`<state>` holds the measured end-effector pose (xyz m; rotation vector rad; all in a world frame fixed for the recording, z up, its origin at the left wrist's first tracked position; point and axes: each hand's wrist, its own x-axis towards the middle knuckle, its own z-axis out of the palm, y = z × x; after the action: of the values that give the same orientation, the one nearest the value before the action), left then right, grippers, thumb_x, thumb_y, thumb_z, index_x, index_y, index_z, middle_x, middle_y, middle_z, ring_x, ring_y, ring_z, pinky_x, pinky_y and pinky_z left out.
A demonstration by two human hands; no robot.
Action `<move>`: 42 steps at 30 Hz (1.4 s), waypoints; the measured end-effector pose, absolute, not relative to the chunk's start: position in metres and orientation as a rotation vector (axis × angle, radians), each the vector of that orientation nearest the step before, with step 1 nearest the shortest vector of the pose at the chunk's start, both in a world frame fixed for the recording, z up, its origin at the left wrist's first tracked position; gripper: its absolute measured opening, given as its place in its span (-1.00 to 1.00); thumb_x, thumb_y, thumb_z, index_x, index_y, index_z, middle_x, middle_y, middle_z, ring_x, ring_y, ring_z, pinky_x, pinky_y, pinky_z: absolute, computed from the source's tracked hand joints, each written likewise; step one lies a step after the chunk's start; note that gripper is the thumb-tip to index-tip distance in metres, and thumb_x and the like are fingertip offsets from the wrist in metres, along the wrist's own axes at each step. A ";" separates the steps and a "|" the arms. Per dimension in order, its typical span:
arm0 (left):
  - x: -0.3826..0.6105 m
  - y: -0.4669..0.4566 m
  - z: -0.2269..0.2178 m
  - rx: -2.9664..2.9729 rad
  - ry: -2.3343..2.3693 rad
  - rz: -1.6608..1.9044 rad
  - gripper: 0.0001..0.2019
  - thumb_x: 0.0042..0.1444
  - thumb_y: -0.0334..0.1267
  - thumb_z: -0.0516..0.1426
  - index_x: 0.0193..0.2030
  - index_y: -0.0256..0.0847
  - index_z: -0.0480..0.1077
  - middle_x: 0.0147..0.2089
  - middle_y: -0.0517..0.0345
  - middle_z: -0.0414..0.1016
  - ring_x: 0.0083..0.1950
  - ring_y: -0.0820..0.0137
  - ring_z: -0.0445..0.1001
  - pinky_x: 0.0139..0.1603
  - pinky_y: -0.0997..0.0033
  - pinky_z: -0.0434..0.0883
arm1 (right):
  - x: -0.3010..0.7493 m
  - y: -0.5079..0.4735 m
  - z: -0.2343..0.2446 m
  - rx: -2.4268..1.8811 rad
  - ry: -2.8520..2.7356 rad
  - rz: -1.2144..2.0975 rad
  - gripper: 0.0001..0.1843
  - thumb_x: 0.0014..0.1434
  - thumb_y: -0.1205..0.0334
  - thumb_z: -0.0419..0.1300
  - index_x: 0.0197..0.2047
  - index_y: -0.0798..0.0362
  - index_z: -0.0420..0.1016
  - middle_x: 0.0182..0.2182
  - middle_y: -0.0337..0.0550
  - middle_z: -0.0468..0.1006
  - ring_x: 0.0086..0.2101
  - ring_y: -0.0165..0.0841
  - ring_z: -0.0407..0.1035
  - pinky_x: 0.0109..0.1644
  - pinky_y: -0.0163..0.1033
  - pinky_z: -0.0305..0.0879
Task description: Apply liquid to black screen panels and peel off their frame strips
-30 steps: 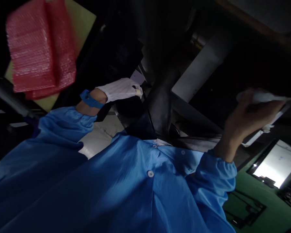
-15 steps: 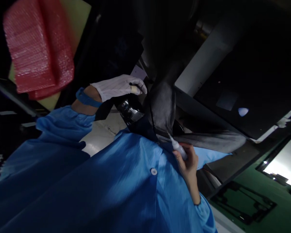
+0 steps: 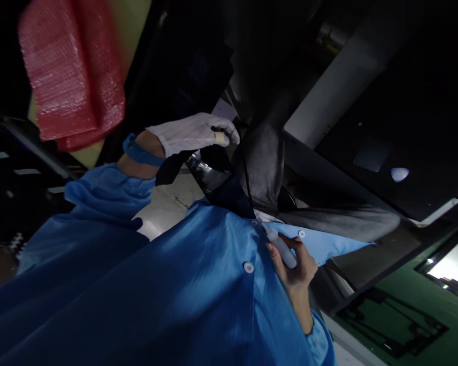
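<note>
My left hand [image 3: 196,134], in a white striped glove with a blue band at the wrist, has its fingers curled over the upper edge of a dark glossy panel [image 3: 229,190]. The panel is tilted in front of my lap and mirrors lights; much of its outline is lost in shadow. My bare right hand [image 3: 295,264] grips a small whitish squeeze bottle [image 3: 282,250] with a narrow nozzle. Its nozzle points up and left, close to the panel's lower right corner; I cannot tell whether it touches.
Red bubble wrap [image 3: 61,76] lies on a yellowish sheet at upper left. To the right stands a dark cabinet or table [image 3: 370,122] with a pale side. My blue smock [image 3: 198,274] and grey trousers [image 3: 265,162] fill the middle. Green floor [image 3: 412,305] shows at lower right.
The squeeze bottle's nozzle has moved down and left, nearer the panel's lower corner. The whole view has shifted slightly. My left hand keeps its hold on the panel.
</note>
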<state>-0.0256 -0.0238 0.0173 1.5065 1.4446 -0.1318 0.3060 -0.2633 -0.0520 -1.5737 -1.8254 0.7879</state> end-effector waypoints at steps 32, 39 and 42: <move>-0.019 -0.023 0.024 1.505 1.470 -0.166 -0.54 0.33 -0.14 0.13 0.25 -0.24 0.64 0.25 0.07 0.68 0.25 0.25 0.55 0.55 0.19 0.39 | 0.303 -0.261 -0.044 -1.419 -1.954 0.685 -0.72 0.58 0.16 0.42 0.27 0.00 0.63 -0.31 -0.20 0.69 -0.39 -0.25 0.58 -0.29 -0.17 0.58; -0.024 -0.023 0.018 1.529 1.468 -0.184 -0.52 0.31 -0.14 0.13 0.27 -0.23 0.64 0.26 0.04 0.68 0.23 0.23 0.54 0.48 0.18 0.43 | 0.306 -0.267 -0.044 -1.431 -1.888 0.718 -0.74 0.56 0.16 0.44 0.25 -0.05 0.67 -0.27 -0.18 0.72 -0.36 -0.27 0.62 -0.28 -0.21 0.53; -0.025 -0.022 0.017 1.527 1.462 -0.180 -0.53 0.33 -0.13 0.13 0.26 -0.22 0.64 0.24 0.06 0.68 0.24 0.23 0.55 0.50 0.18 0.42 | 0.311 -0.262 -0.047 -1.493 -1.748 0.637 -0.83 0.56 0.13 0.43 0.12 -0.02 0.69 -0.29 -0.22 0.71 -0.41 -0.33 0.57 -0.31 -0.24 0.47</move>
<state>-0.0247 -0.0219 0.0166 1.5275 1.4625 -0.1796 0.3109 -0.2617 -0.0469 -1.4926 -1.7483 0.6368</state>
